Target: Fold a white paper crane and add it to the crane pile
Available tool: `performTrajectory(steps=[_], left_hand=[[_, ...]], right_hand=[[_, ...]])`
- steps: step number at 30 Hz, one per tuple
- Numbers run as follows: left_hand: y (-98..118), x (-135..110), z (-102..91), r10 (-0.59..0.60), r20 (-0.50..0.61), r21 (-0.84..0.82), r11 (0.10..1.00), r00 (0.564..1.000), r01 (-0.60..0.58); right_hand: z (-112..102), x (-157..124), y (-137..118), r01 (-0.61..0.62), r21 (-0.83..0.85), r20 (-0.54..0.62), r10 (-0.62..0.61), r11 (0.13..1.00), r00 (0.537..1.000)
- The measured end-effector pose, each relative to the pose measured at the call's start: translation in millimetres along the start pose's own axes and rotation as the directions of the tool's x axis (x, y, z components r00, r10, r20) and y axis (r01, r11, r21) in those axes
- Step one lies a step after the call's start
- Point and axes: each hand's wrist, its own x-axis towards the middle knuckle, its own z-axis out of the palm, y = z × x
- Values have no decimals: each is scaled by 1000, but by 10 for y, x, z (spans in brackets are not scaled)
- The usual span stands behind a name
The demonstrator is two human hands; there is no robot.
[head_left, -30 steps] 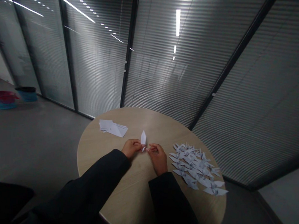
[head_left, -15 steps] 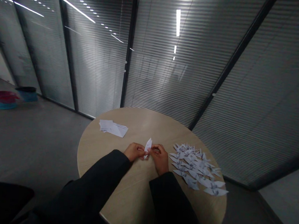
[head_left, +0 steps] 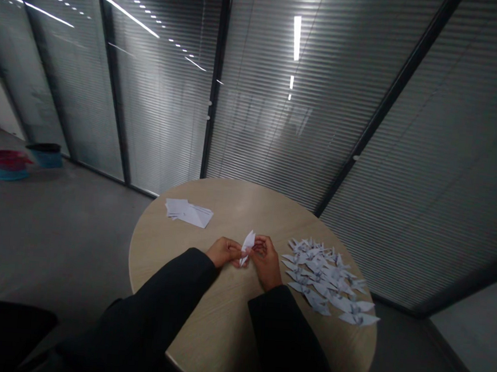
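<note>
Between my two hands, above the middle of the round table (head_left: 230, 196), is a small piece of folded white paper (head_left: 249, 241), narrow and pointed at the top. My left hand (head_left: 225, 252) pinches its lower left side. From the right, my right hand (head_left: 267, 262) grips it with thumb and fingers, the other fingers curled. The fingertips cover the lower part of the folds. Just right of my right hand lie many folded paper cranes (head_left: 327, 275), spread close together with their wings out.
A loose stack of white paper sheets (head_left: 189, 212) lies at the table's far left. Beyond the table stands a glass partition with blinds (head_left: 278, 142). A red-lined bin (head_left: 4, 162) and a dark-lined blue bin (head_left: 45, 155) stand on the floor at left.
The folded paper tilts slightly more to the right between my fingers. My right hand's fingers have lifted and shifted a little; my left hand stays almost in place.
</note>
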Motion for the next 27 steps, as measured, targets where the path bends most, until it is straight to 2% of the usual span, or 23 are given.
performTrajectory(steps=[4, 8, 12, 14, 17, 21, 24, 27], left_hand=[[-21, 12, -9, -3, -22, 35, 999, 1000, 3], [1, 7, -8, -16, -29, 18, 1000, 999, 17], [12, 8, -3, -28, -37, 1, 1000, 999, 28], [11, 8, -1, -34, -37, -4, 999, 999, 34], [17, 1, 2, -37, -35, 7, 999, 999, 38], [30, -16, 12, -29, -27, 32, 999, 999, 30], [28, -21, 23, -31, -35, 70, 997, 999, 33], [31, -25, 34, -17, -42, 103, 994, 999, 21]], right_hand=[[-7, 3, 8, 27, -12, 33, -27, 1000, 999], [-49, 14, -13, 120, -61, 1, -120, 991, 993], [-58, 3, -65, 185, -106, 19, -184, 977, 983], [-44, -13, -87, 168, -157, 10, -168, 973, 986], [-16, -32, -82, 76, -211, -34, -86, 974, 996], [9, -26, -14, 5, -132, -71, -14, 991, 997], [0, -16, 21, -28, -158, -4, 27, 987, 1000], [-22, -13, 21, 1, -221, 47, 10, 975, 999]])
